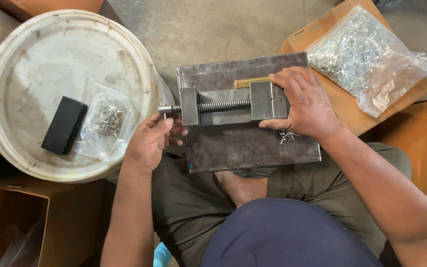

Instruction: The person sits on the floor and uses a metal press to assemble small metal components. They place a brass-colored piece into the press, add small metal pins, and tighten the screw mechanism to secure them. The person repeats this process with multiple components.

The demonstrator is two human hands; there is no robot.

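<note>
The left hand (150, 141) is curling its fingers (174, 132) around the handle end of the vise screw (218, 106), pinching it at the tip; the right hand (305, 105) is lying spread over the sliding jaw block of the small steel vise (233, 105), fingers pressed down on it, thumb beneath. The screw's long axis is running straight between the two hands, left to right, with the left hand nearer its free end; a brass strip (250, 82) is sitting just beyond the right fingertips. The vise is resting on a steel plate (253, 148) on the lap; loose pins (287, 136) are lying under the right palm; further left, a white bucket lid (40, 64) is holding a black box (64, 124) and a small bag of pins (108, 121); far right, a larger bag of pins (366, 54) is lying on cardboard (352, 113).
</note>
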